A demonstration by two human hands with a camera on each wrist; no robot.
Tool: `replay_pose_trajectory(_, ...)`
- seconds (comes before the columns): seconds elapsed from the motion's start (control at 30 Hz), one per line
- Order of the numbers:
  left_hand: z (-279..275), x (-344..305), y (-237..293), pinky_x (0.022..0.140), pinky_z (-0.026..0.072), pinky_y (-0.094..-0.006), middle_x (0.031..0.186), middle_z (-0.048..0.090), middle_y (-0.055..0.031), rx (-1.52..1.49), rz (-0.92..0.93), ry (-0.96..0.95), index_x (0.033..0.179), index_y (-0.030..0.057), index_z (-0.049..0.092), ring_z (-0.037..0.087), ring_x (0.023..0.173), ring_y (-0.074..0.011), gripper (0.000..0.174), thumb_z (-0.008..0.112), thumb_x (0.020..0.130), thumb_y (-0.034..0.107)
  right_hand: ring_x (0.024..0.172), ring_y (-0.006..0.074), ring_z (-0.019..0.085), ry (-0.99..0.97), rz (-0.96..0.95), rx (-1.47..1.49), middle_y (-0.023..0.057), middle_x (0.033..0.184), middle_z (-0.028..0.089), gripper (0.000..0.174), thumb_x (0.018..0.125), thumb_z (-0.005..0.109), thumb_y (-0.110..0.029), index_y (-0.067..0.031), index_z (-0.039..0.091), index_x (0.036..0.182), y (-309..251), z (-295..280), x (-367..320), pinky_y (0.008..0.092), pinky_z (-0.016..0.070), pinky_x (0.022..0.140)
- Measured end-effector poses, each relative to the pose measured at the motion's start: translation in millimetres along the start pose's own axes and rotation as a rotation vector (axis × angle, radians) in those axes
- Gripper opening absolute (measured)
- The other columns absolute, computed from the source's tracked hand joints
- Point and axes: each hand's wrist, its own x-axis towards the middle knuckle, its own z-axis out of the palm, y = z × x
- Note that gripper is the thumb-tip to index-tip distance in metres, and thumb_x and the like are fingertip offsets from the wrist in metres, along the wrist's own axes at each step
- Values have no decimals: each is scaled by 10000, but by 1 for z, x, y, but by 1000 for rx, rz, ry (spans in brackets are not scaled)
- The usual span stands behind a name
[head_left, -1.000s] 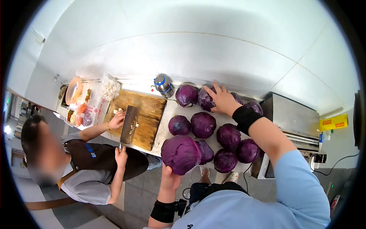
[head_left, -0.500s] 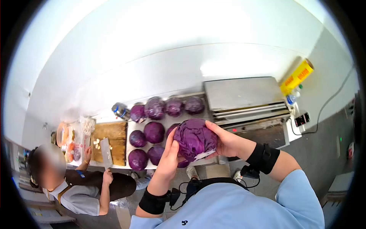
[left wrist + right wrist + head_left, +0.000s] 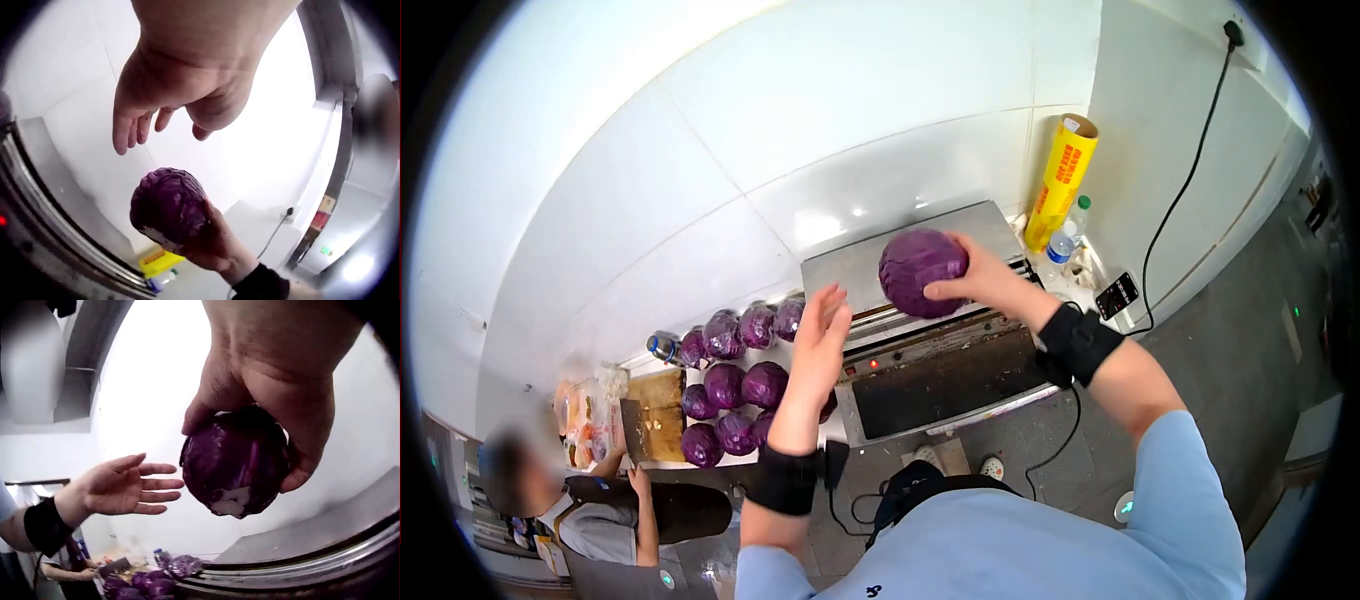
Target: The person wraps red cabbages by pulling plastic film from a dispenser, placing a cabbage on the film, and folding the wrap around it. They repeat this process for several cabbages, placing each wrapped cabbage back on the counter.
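Note:
My right hand grips a purple cabbage from its right side, thumb toward me and fingers round the back. The cabbage is held up over a metal machine with a dark plate and a red light. In the right wrist view, its pale cut base faces down. My left hand is held up to the left of the cabbage, apart from it. Its fingers are straight and spread in the right wrist view, and nothing is in the palm.
Several more purple cabbages stand in rows to the left, the back ones glossy. Beyond them a person holds a cleaver at a wooden board. A yellow roll, bottle and phone are at the right.
My right hand left the back row, and both hands held a cabbage in front of me. Now the left hand is off it, and the right holds it over the machine. The view has shifted right.

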Motion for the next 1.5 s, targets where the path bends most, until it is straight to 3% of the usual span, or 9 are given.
replay_pose_trajectory(0.07, 6, 46, -1, 1119, 422, -419, 1551, 460, -194, 108, -83, -38, 1583, 57, 324, 488, 1397, -281, 699, 633, 1045, 379, 1215, 270, 625, 11, -147, -166, 185, 1326, 633, 1071, 653, 979, -349, 34, 416, 1480, 15, -13, 36, 371, 495, 1063)
replay_pose_trajectory(0.17, 17, 106, -16, 1111, 436, -414, 1542, 456, -194, -71, -345, -99, 1599, 56, 278, 516, 1364, -288, 840, 735, 979, 391, 1210, 286, 631, -15, -197, -188, 189, 1294, 653, 1027, 627, 975, -320, 17, 476, 1459, 24, -11, 68, 383, 487, 1071)
replay_pose_trajectory(0.27, 16, 145, -52, 1070, 482, -387, 1425, 531, -159, -388, -371, -206, 1616, 68, 232, 554, 1278, -254, 899, 773, 957, 354, 1224, 333, 626, -44, -289, -274, 194, 1291, 655, 1070, 599, 979, -308, -3, 465, 1486, 47, -7, 105, 411, 472, 1095)
replay_pose_trajectory(0.37, 18, 160, -77, 1052, 491, -381, 1404, 536, -150, -187, -250, -137, 1581, 9, 285, 569, 1241, -246, 942, 847, 888, 311, 1219, 356, 631, -107, -295, -362, 201, 1293, 662, 1106, 579, 976, -256, -38, 431, 1517, 65, -11, 123, 414, 484, 1080)
replay_pose_trajectory(0.53, 29, 163, -94, 1055, 497, -401, 1379, 574, -223, 87, -30, -115, 1481, -68, 369, 603, 1239, -295, 965, 914, 775, 300, 1206, 385, 636, -241, -197, -492, 216, 1295, 664, 1115, 567, 954, -165, -83, 404, 1533, 68, -15, 130, 418, 499, 1061)
replay_pose_trajectory(0.7, 40, 167, -118, 984, 532, -396, 1251, 650, -229, 218, -69, -94, 1398, -79, 438, 667, 1142, -316, 965, 938, 709, 377, 1294, 416, 563, -240, -249, -644, 216, 1441, 551, 1107, 581, 935, -134, -121, 391, 1546, 85, -22, 127, 440, 481, 1102)
replay_pose_trajectory(1.03, 45, 159, -102, 988, 536, -404, 1251, 677, -230, 329, -81, -124, 1425, -62, 467, 687, 1137, -325, 980, 954, 683, 353, 1280, 420, 562, -159, -189, -590, 222, 1408, 558, 1115, 603, 937, -134, -108, 362, 1558, 101, -24, 104, 448, 484, 1090)
replay_pose_trajectory(1.17, 43, 159, -103, 965, 551, -370, 1259, 655, -208, 247, -120, -105, 1450, -57, 435, 676, 1123, -269, 935, 948, 723, 230, 1309, 410, 544, -159, -159, -557, 221, 1435, 542, 1131, 626, 944, -132, -99, 336, 1580, 106, -20, 107, 431, 456, 1117)
replay_pose_trajectory(1.5, 24, 150, -103, 915, 562, -383, 1185, 691, -207, 288, -136, -80, 1433, -24, 437, 696, 1069, -283, 922, 946, 710, 236, 1265, 435, 566, -146, -210, -577, 229, 1406, 535, 1114, 638, 942, -136, -113, 326, 1566, 102, 1, 107, 446, 495, 1072)
